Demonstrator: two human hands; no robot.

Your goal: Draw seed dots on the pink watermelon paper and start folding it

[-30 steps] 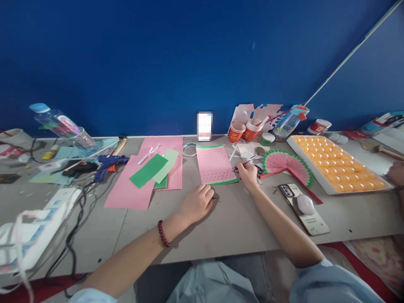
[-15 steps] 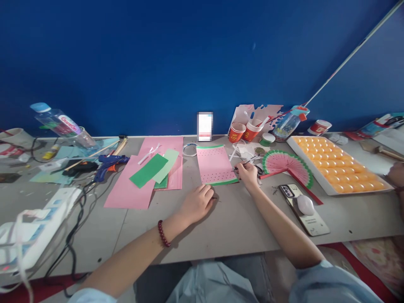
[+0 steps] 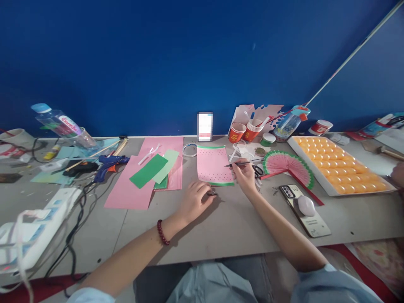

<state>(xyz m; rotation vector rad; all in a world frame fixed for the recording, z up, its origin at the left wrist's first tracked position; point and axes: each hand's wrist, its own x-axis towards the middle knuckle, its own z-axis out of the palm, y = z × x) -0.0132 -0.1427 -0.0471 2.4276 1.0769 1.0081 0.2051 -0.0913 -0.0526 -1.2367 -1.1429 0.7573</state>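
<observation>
A pink paper sheet with black dots and a green edge lies on the grey table in front of me. My right hand is at its right edge and pinches a thin dark pen that points left over the sheet. My left hand rests curled just below the sheet's near edge, with a small dark object at its fingertips. A red bead bracelet is on my left wrist.
A folded watermelon paper fan, scissors and a phone lie to the right, then a tray of orange balls. Red paper cups stand behind. Pink and green papers, a blue glue gun and a power strip lie left.
My right hand lifted the pen so it now points left across the sheet. My left hand shifted slightly left and down, and the small dark object shows at its fingertips.
</observation>
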